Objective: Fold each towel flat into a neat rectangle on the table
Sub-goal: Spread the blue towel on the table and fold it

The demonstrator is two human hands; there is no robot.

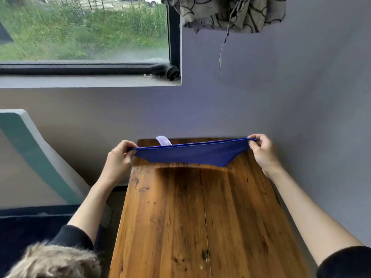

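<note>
The blue towel (192, 154) is held stretched in the air above the far end of the table (200, 217), a corner pinched by the left hand (118, 157) and by the right hand (261, 150), so laying it flat for the first fold is judged next.

1. There is one view only, from a wide-angle camera worn on the person's head; no second view shares the scene.
2. It looks forward and steeply down along the length of the wooden table (200, 217), whose near end runs out of the bottom edge while its far end meets the wall.
3. Both forearms enter from the lower corners, with the left hand (118, 157) and right hand (261, 151) near mid-frame, close to the lens.
4. The wide lens also takes in the window (84, 37) at upper left and a curtain (232, 13) at the top edge, and straight lines bow towards the borders.
</note>
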